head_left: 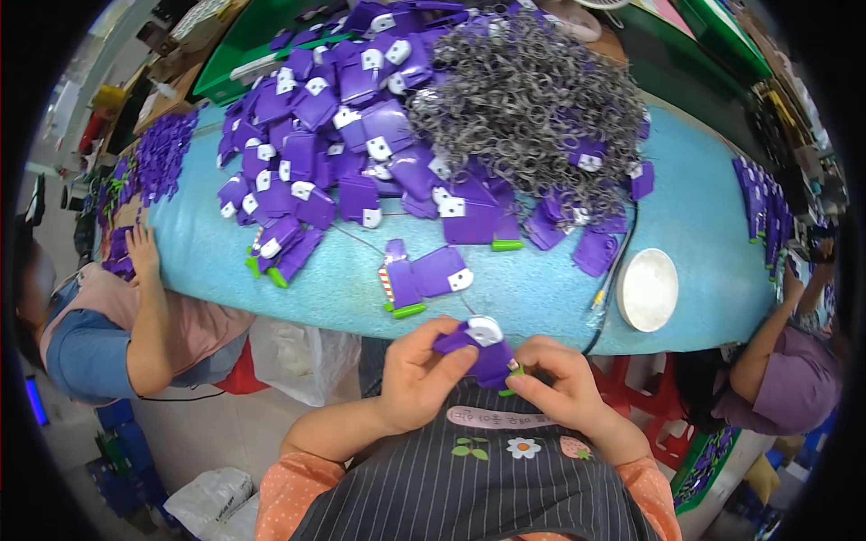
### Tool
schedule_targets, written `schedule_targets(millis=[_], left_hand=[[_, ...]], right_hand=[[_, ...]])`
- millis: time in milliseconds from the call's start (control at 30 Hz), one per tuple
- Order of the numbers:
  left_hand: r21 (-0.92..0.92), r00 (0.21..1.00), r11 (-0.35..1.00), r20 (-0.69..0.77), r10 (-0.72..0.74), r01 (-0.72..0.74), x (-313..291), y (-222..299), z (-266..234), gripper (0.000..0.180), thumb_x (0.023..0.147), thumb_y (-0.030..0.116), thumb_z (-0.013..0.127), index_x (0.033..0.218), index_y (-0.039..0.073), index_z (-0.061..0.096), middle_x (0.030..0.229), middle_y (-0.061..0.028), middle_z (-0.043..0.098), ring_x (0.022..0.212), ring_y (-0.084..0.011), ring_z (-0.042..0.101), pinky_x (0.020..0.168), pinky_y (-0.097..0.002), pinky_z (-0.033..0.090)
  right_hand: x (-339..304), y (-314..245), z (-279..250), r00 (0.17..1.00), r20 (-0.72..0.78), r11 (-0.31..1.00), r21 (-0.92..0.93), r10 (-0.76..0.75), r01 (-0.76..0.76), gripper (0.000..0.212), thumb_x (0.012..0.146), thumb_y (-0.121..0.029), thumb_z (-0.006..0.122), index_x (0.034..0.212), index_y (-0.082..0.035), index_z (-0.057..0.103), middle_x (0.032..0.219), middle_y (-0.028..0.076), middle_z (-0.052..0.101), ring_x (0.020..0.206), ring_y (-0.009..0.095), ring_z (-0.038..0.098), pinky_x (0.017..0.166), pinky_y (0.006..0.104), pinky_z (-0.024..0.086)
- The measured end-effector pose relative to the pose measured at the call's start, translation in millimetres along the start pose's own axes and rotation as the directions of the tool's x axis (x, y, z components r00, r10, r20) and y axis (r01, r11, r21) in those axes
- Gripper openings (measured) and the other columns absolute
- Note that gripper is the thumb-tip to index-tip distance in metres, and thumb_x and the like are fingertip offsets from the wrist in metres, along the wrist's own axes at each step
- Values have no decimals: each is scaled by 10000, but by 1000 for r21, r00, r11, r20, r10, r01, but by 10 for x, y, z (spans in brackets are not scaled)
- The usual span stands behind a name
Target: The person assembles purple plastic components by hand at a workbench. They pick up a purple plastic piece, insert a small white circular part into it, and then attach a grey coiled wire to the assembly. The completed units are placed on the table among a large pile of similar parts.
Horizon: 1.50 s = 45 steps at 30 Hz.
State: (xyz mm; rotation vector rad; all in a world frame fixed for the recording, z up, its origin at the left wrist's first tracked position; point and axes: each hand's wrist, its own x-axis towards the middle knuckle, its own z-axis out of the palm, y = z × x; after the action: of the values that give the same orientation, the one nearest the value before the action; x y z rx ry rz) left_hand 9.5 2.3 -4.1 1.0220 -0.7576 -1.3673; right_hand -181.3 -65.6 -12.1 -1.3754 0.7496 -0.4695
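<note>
Pinstriped apron [451, 491] lies nearest; beyond it, by the near edge of the desk [537, 298], the left hand [417, 371] pinches a white-ended purple plastic piece [492, 363] while the right hand [561, 383] has its fingers closed at the green tip [517, 380]. Folding or fitting seems in hand; the next move likely calls for a steady left grip and careful right-hand pressure.

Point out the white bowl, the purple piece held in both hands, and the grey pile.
White bowl [648, 290], head view: bare inside bottom.
Purple piece [491, 362], head view: its purple body.
Grey pile [534, 101], head view: middle of heap.
</note>
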Motion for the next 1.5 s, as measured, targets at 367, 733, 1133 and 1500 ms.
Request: schedule_targets(millis=[367,733,1133,1500], left_hand=[[584,902,692,344,263,-424,117,-53,12,337,822,21,586,1129,-33,460,1118,-202,533,1107,-359,489,954,-454,356],[951,913,82,257,318,-297,571,49,-418,404,731,39,679,1094,-59,531,1007,-218,565,1088,-395,488,961,-468,361],[583,977,806,210,-34,-97,154,18,109,416,873,59,494,1253,-28,349,858,-213,627,736,-353,647,631,-407,505],[448,972,889,153,-178,93,42,52,-262,381,915,25,433,1287,-27,371,1037,-160,612,880,-228,649,780,-315,510]], right_hand=[[-68,-138,-109,958,-48,884,-399,-284,242,212,775,-127,697,889,13,585,775,122,563,674,260,555,602,331,440],[-567,503,-2724,527,-797,878,-443,-294,-180,236,889,-145,613,1036,38,593,870,20,613,753,67,538,685,195,416],[193,-382,31,918,109,568,-756,-382,326,770,591,-112,799,1239,66,424,1121,229,482,954,355,530,794,413,457],[262,-15,228,843,-29,625,-685,-538,375,793,551,-107,835,1213,42,425,1128,218,469,937,359,536,751,401,472]])
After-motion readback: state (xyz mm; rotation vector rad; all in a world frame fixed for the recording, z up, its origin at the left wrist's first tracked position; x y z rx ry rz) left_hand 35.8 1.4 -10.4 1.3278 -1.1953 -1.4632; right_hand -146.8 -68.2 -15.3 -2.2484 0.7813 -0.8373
